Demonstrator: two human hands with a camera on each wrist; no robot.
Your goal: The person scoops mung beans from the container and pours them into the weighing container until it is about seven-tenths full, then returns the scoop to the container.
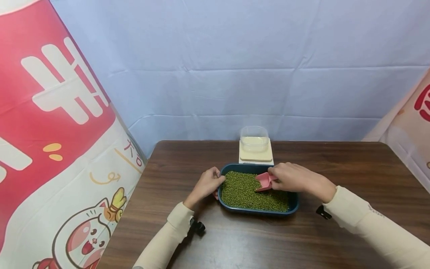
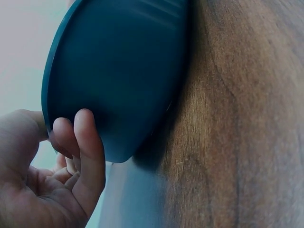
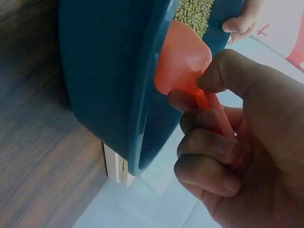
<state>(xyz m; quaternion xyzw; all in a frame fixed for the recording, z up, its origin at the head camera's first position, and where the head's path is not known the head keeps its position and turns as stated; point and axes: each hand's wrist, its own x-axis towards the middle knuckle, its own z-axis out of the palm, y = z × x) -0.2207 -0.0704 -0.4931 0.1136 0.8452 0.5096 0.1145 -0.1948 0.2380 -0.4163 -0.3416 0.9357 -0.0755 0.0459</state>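
Note:
A dark blue rectangular tub [image 1: 259, 212] full of small green beans [image 1: 243, 192], like mung beans, sits on the table. My left hand [image 1: 209, 182] grips its left end, thumb at the rim and fingertips against the outer wall [image 2: 118, 66]. Over the tub's right half, my right hand [image 1: 289, 177] holds a pink scoop [image 1: 265, 180] by the handle. The right wrist view shows fingers and thumb curled round that handle, with the scoop's bowl [image 3: 183, 57] inside the tub. In the head view the scoop's front edge meets the beans, and its bowl looks bare.
Just behind the tub stands a pale kitchen scale [image 1: 246, 155] bearing a clear plastic container [image 1: 254, 131]. The dark wood table [image 1: 352, 168] ends at a light cloth backdrop [image 1: 221, 89]. A printed red-and-white banner [image 1: 67, 149] hangs at the left.

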